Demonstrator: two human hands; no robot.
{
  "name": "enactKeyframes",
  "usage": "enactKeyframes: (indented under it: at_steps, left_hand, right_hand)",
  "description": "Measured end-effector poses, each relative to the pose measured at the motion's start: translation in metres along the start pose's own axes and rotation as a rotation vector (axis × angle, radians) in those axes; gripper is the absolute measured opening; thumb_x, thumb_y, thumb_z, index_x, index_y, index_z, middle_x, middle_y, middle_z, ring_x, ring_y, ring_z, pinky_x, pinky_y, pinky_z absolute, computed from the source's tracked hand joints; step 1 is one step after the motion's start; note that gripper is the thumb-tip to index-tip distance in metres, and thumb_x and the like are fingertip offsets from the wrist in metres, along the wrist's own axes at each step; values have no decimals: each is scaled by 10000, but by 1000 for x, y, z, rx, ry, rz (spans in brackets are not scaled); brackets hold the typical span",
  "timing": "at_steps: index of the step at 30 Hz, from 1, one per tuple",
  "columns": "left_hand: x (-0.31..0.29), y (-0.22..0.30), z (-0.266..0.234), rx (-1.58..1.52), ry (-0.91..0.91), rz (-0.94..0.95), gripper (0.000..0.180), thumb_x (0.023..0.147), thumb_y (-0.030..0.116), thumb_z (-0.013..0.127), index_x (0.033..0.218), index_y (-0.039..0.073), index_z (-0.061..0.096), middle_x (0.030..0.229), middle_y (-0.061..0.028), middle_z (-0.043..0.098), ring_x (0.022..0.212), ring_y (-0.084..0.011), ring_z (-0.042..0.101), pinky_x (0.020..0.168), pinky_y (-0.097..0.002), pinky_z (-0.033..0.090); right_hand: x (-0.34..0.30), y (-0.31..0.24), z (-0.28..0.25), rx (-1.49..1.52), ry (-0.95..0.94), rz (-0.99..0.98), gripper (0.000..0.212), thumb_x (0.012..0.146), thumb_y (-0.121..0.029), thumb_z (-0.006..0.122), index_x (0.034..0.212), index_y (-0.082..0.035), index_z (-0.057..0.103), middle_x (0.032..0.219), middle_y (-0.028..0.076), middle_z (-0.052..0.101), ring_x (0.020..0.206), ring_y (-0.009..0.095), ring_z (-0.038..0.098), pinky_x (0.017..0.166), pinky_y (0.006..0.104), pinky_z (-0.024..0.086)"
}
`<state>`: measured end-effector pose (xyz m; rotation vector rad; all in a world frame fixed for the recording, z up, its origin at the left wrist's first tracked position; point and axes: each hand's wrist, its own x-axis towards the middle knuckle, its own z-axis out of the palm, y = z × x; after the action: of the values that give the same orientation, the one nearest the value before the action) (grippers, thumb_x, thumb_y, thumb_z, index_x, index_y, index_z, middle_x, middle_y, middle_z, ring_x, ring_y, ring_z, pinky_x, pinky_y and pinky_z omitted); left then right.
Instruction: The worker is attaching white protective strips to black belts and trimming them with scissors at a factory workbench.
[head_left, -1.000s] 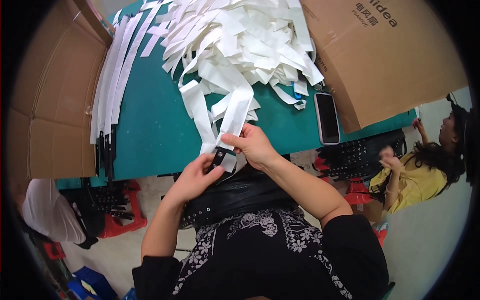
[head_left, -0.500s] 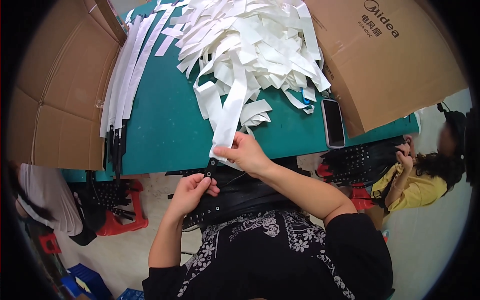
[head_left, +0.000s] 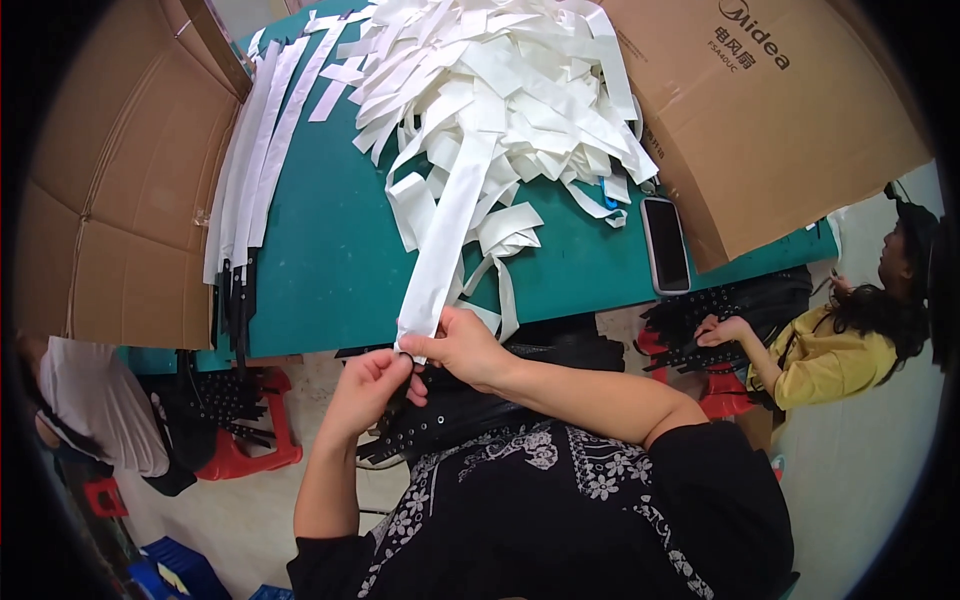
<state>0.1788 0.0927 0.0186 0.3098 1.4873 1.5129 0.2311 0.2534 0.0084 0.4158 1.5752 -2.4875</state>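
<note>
My right hand (head_left: 462, 350) pinches the near end of a long white sleeve (head_left: 447, 235), which runs up the green table (head_left: 330, 220) to a heap of loose white sleeves (head_left: 520, 100). My left hand (head_left: 370, 390) is closed at the mouth of that sleeve, thumb and fingers on the end of a black belt; only a little of the belt shows between the hands. Across my lap lie several black belts (head_left: 480, 410) with metal eyelets. At the left of the table rest several belts in white sleeves (head_left: 272, 150), their black ends (head_left: 237, 310) hanging over the edge.
A tall cardboard box (head_left: 130, 200) stands at the left, another cardboard box (head_left: 780, 130) at the right. A phone (head_left: 665, 245) lies beside the right one. Co-workers in a yellow top (head_left: 835, 355) and a pale top (head_left: 100, 410) sit either side, near red stools (head_left: 275, 425).
Both hands have moved slightly nearer to me and left, drawing the white sleeve straighter. Less of the black belt shows at the sleeve's mouth. The co-worker at the right has lowered a hand.
</note>
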Motion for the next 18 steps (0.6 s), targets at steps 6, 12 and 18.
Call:
enactKeyframes:
  at_steps: [6, 12, 18]
  left_hand:
    - [-16, -20, -14, 130, 48, 7, 180, 860, 133, 508, 890, -31, 576, 780, -73, 624, 644, -104, 567, 606, -220, 444]
    - [-24, -19, -19, 244, 99, 120, 168, 872, 101, 485, 864, -36, 581, 762, -73, 613, 672, -127, 582, 650, -240, 464]
    - [-21, -13, -14, 74, 115, 102, 151, 854, 92, 510, 898, -34, 580, 791, -78, 616, 717, -123, 578, 690, -250, 469]
  right_hand:
    - [4, 7, 8, -48, -1, 8, 240, 777, -117, 628, 984, -12, 567, 773, 11, 579, 583, 57, 457, 505, 197, 366]
    - [6, -4, 6, 29, 28, -25, 244, 771, -127, 636, 974, -10, 567, 788, 18, 587, 596, 68, 496, 517, 212, 389]
    - [-1, 1, 18, 10, -61, 51, 261, 772, -96, 616, 980, 40, 537, 809, 77, 599, 704, 120, 562, 636, 263, 459]
